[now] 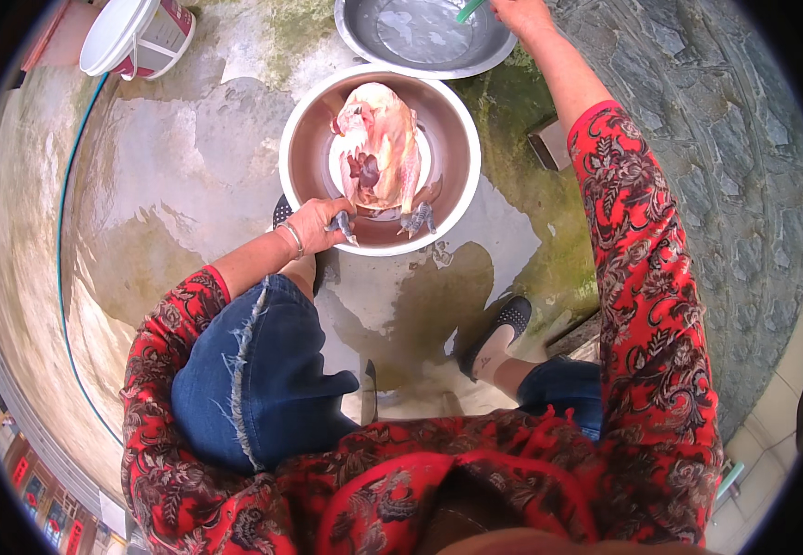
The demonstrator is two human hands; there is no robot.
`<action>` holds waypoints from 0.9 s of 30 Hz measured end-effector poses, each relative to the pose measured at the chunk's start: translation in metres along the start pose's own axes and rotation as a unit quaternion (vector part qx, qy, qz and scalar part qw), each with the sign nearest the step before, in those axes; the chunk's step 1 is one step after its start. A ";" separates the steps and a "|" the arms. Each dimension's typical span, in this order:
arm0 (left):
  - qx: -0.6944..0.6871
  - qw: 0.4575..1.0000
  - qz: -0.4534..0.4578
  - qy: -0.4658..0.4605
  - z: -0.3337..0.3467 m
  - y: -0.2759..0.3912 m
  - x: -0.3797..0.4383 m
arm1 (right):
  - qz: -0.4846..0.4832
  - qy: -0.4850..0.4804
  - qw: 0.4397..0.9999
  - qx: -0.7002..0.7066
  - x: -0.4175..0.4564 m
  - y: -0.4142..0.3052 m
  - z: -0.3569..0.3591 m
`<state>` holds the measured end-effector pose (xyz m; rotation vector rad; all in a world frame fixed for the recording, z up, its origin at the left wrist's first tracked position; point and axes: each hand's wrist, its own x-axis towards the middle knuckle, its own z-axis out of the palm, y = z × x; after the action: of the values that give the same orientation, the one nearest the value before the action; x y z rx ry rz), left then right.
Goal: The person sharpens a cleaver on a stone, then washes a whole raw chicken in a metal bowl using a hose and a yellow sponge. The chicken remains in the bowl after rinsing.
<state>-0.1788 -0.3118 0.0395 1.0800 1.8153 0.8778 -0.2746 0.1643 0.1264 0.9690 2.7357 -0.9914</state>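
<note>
A plucked whole chicken (398,132) lies in a metal basin (297,149) between my feet, its legs towards me. Dark red organs (366,170) show at its belly. My left hand (317,225) grips one dark scaly foot (342,225) at the basin's near rim; the other foot (418,219) rests free inside. Far out to the front right, my right hand (522,17) is closed on a green handle-like thing (469,10) over a second metal basin (429,69) that holds water. The upper frame edge cuts this thing off, so what it belongs to is hidden.
A white bucket (158,41) stands at the back left, near a thin blue-green hose (63,208). Wet, mossy concrete (165,180) meets stone paving (692,97) on the right. A small box-like block (550,144) sits right of the basin. My shoes (498,333) flank it.
</note>
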 end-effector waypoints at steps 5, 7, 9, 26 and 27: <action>0.021 0.995 0.065 0.072 -0.008 -0.005 -0.012 | 0.071 -0.064 0.960 0.263 -0.103 0.039 0.163; 0.048 0.995 0.032 0.079 -0.013 -0.007 -0.021 | 0.100 0.006 0.980 0.172 -0.147 0.061 0.215; 0.064 0.996 -0.016 0.064 -0.019 0.004 -0.025 | 0.131 0.048 0.977 0.159 -0.172 0.085 0.240; -0.084 0.991 -0.060 -0.084 -0.009 0.001 -0.010 | -0.154 0.203 0.917 0.306 0.080 -0.058 -0.087; -0.092 0.991 -0.052 -0.083 -0.012 0.002 -0.013 | -0.148 0.178 0.926 0.298 0.072 -0.059 -0.077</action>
<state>-0.1856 -0.3250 0.0498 0.9052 1.6050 0.8497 -0.3565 0.2143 0.2005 0.8747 2.9874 -1.9616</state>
